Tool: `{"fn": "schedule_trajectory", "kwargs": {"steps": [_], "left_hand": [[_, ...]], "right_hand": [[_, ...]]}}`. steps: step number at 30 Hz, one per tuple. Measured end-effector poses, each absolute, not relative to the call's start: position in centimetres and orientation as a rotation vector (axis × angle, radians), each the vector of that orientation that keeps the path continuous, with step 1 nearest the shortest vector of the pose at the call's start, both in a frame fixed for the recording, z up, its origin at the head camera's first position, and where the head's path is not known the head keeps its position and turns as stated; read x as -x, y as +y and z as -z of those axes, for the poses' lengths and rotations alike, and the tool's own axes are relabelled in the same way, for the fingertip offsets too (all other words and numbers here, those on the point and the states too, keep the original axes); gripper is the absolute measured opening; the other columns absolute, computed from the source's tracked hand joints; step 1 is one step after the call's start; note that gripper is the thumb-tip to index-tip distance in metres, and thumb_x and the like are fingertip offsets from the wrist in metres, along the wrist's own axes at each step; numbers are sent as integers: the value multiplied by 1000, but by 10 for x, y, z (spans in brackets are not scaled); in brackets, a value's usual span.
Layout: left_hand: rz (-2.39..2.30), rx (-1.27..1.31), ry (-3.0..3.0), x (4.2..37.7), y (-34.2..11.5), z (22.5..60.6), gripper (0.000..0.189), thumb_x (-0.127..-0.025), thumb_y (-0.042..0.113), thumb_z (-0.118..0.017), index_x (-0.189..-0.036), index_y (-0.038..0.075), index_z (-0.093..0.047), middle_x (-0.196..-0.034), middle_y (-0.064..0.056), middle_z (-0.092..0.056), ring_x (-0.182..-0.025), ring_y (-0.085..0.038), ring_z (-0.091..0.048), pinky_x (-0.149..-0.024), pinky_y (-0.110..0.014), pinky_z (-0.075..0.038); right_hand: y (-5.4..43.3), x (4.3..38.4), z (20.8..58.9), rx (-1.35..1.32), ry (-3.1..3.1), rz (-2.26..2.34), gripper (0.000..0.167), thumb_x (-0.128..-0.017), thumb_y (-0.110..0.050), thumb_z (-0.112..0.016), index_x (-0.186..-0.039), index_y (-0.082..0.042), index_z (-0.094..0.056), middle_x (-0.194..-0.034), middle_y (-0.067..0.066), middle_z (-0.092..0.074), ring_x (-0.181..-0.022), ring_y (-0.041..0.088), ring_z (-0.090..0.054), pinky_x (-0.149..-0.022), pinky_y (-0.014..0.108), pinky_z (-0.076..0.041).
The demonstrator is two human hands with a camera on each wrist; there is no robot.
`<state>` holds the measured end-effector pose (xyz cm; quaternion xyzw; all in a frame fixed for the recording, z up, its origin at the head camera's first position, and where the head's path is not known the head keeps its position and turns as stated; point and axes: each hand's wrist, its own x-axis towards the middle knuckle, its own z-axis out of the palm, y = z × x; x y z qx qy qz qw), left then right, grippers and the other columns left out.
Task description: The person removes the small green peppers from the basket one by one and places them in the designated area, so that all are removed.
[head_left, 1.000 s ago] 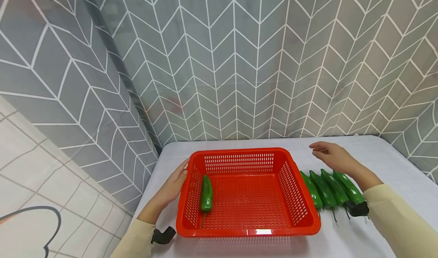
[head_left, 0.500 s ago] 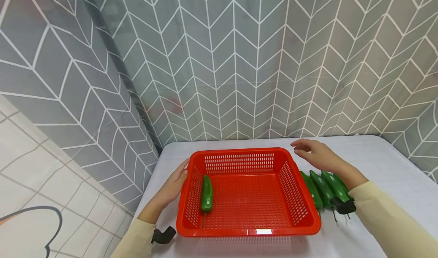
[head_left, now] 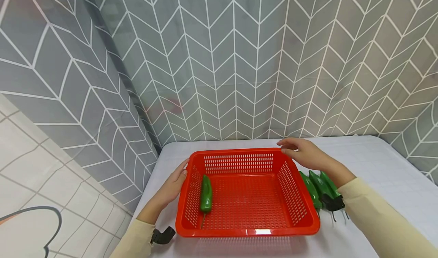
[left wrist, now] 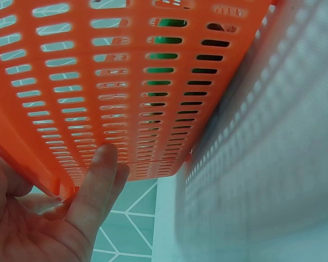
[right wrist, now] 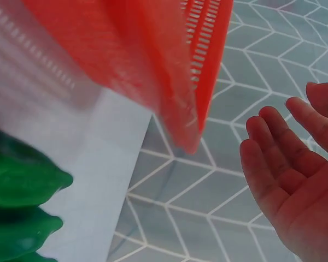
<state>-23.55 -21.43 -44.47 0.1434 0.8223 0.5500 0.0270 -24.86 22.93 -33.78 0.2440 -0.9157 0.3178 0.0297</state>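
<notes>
A red plastic basket [head_left: 246, 232] with slotted walls stands on the table. One long green pepper [head_left: 206, 194] lies inside by its left wall. My left hand [head_left: 172, 185] rests against the basket's left side. In the left wrist view its fairly straight fingers [left wrist: 93, 191] touch the slotted outer wall below the rim. Above the back right corner of the basket, my right hand [head_left: 304, 152] hovers with nothing in it. Its loosely bent fingers [right wrist: 279, 147] show apart from the basket in the right wrist view. Several green peppers [head_left: 316, 185] lie right of the basket, partly under my right forearm.
A white cloth [head_left: 376, 166] covers the table. Behind it hangs a grey curtain [head_left: 246, 79] with white chevron lines. White tiles [head_left: 34, 166] are at the left. A black wrist device [head_left: 163, 236] sits below my left wrist.
My right hand has moved left from above the loose peppers to the basket's back right corner. The left hand, basket and pepper inside have stayed put.
</notes>
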Motion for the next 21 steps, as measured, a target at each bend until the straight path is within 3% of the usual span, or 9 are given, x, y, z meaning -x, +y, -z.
{"fn": "schedule_trajectory", "kwargs": {"steps": [21], "left_hand": [[-1716, -445, 2531, 237, -215, 447, 53, -111, 19, -38, -161, 8, -24, -149, -20, -49, -127, -36, -58, -104, -49, -47]], "right_hand": [[174, 262, 341, -930, -2838, -1010, 29, -102, -15, -60, -127, -1, -65, -117, 14, -70, -110, 33, -65, -95, 55, -52]]}}
